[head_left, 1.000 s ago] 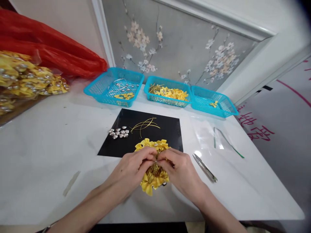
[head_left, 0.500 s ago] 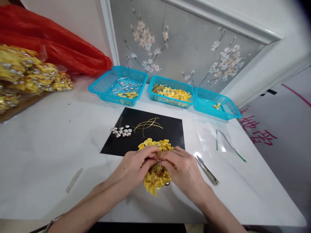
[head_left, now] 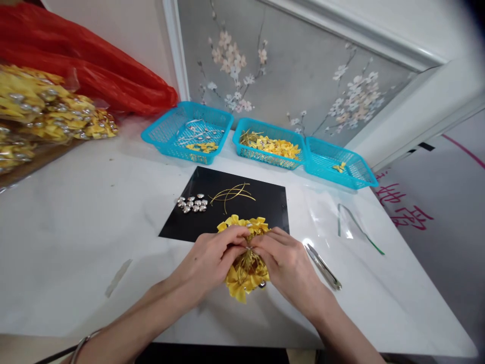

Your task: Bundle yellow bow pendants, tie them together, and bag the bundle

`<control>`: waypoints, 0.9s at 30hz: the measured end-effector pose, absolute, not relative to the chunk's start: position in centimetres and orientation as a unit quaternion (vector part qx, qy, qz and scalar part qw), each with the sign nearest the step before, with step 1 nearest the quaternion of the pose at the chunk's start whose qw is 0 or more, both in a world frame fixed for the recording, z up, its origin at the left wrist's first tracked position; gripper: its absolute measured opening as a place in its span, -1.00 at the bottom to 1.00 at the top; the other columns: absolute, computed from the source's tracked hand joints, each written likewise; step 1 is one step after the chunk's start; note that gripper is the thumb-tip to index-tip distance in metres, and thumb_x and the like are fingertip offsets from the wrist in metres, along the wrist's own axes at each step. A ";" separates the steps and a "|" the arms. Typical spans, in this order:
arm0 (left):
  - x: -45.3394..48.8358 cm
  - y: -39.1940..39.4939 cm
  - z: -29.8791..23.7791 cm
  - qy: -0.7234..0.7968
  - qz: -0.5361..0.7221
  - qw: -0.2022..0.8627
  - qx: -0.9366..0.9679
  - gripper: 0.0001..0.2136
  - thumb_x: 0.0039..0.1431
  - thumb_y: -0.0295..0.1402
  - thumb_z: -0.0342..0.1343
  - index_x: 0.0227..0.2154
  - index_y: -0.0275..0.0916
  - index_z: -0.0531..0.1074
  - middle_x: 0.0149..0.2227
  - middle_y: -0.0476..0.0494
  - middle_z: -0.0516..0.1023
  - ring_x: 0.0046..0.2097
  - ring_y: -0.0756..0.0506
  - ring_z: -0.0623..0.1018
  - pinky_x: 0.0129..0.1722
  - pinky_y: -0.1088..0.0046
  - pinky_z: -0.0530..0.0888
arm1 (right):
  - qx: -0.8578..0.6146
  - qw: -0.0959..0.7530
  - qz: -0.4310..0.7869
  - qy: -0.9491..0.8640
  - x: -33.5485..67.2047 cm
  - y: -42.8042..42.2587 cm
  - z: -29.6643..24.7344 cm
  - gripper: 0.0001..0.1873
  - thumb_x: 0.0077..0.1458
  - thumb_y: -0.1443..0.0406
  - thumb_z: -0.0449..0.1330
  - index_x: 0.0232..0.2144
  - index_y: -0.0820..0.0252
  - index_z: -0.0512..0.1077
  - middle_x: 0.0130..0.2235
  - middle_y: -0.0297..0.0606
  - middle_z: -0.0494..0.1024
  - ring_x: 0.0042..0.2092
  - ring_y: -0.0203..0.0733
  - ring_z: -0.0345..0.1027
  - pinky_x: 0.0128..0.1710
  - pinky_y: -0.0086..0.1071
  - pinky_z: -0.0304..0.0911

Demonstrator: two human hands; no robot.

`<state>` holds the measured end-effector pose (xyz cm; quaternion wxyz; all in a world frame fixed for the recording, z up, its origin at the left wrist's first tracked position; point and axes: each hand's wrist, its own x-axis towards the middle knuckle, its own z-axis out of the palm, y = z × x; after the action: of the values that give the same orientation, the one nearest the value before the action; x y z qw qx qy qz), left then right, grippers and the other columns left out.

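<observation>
Between my two hands is a bunch of yellow ribbon bows [head_left: 239, 283] on gold wire stems, with bows on its far and near sides. My left hand [head_left: 217, 255] is closed on the middle of it, thumb and fingers pinching. From the right, my right hand [head_left: 286, 258] pinches the same spot, its fingertips almost meeting the left ones. Something thin and pale shows at the pinch; I cannot make out what it is. Just beyond lies a black mat [head_left: 185, 225] bearing several silver heart-shaped beads [head_left: 197, 203] and loose gold wires [head_left: 232, 192].
Three blue baskets [head_left: 271, 163] with bows, wires and beads line the back. Right of my hands lie thread snips [head_left: 324, 267], a clear plastic bag [head_left: 322, 217] and a green strip [head_left: 361, 230]. Bagged yellow bows [head_left: 56, 111] and red fabric [head_left: 94, 65] fill the left back; a pale strip [head_left: 118, 278] lies left.
The view has shifted slightly, moving the scene a little to the right. Both hands keep their pinch on the bunch, with only small finger movement.
</observation>
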<state>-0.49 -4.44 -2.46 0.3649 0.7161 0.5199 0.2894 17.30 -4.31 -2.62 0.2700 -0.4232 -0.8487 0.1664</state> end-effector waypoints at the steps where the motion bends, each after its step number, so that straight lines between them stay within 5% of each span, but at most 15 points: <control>1: -0.5 -4.4 -2.5 0.521 0.291 0.365 0.715 -0.75 0.13 -0.50 -0.04 -0.18 -0.11 0.39 -0.30 0.10 0.62 -0.28 0.00 0.59 -0.23 0.50 0.47 | -0.421 0.270 0.166 -0.850 17.3 -4.3 -2.6 -0.75 0.15 0.52 0.01 -0.34 0.18 0.44 -0.39 -0.30 0.50 -0.36 -0.24 0.25 -0.37 -0.40 0.20; 18: -0.8 -4.3 -2.9 0.502 0.310 0.381 0.712 -0.78 0.23 -0.39 -0.12 -0.18 -0.12 0.42 -0.32 0.05 0.61 -0.31 -0.02 0.58 -0.34 0.52 0.48 | -0.403 0.264 0.085 -0.872 17.0 -4.5 -3.2 -0.74 0.18 0.49 -0.03 -0.35 0.20 0.43 -0.38 -0.25 0.47 -0.35 -0.21 0.24 -0.32 -0.32 0.19; 27: -0.5 -3.9 -2.3 0.499 0.301 0.398 0.709 -0.69 0.06 -0.54 -0.03 -0.16 -0.13 0.45 -0.28 0.03 0.62 -0.27 -0.03 0.57 -0.28 0.49 0.50 | -0.405 0.315 0.112 -0.851 17.0 -4.3 -4.2 -0.73 0.21 0.46 -0.05 -0.36 0.18 0.42 -0.37 -0.25 0.49 -0.33 -0.22 0.26 -0.30 -0.33 0.21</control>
<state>-0.54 -3.93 -2.30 0.3980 0.7086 0.4986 0.3013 16.99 -4.32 -4.23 0.3147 -0.4051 -0.8511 0.1121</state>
